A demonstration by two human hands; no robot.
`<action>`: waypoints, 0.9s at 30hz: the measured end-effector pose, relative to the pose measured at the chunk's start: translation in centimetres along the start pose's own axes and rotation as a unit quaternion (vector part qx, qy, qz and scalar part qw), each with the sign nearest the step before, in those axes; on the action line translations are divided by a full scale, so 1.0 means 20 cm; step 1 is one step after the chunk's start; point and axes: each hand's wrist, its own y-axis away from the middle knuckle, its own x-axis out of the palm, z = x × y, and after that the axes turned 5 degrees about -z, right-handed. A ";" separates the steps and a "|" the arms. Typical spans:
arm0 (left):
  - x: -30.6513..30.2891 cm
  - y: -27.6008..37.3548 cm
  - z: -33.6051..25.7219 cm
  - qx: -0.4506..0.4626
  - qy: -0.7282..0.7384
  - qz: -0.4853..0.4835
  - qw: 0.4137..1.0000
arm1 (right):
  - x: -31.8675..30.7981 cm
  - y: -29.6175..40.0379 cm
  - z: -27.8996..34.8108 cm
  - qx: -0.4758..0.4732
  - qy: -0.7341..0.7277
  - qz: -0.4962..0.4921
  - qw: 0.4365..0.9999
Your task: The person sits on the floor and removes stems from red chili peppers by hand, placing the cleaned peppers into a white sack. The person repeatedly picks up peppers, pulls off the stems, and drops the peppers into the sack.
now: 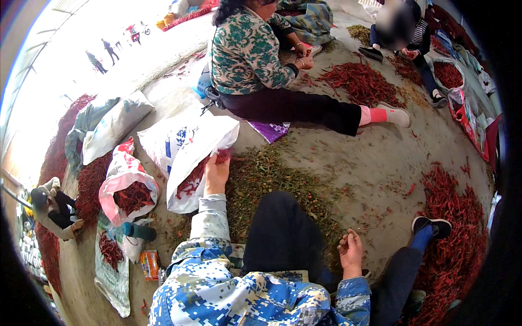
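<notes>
My left hand [216, 176] reaches into the mouth of a white woven sack [222, 129] that bears writing. Dried red chillies [191, 181] lie inside it. Some chillies touch the fingertips, and whether the fingers hold any cannot be told. To the right of my raised knee, my right hand [350, 252] is held palm up with its fingers loosely curled. Whether a small piece is pinched there is too small to tell. A heap of green-brown stems and leaf scraps [273, 183] spreads on the floor beyond my knee.
A large chilli heap [452, 220] lies at my right foot. On the left stand an open sack of chillies [132, 197], a dark teal bottle [140, 232] and an orange packet [149, 265]. A seated person [253, 61] stretches a leg across the floor ahead, beside another chilli pile [363, 83].
</notes>
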 end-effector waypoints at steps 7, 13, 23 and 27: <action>-0.15 0.08 -0.10 -0.144 0.097 0.133 0.976 | 0.00 0.15 -0.12 0.026 0.040 -0.003 0.999; -0.26 -0.08 -0.35 0.077 -0.051 0.030 0.995 | 0.01 0.22 -0.19 0.043 0.049 -0.002 0.998; -0.46 0.02 -0.13 0.336 -0.820 0.065 0.458 | 0.00 0.20 -0.21 0.037 0.069 -0.018 0.997; -0.42 0.04 -0.06 0.387 -0.836 0.107 0.374 | -0.03 0.16 -0.23 0.041 0.091 -0.017 0.995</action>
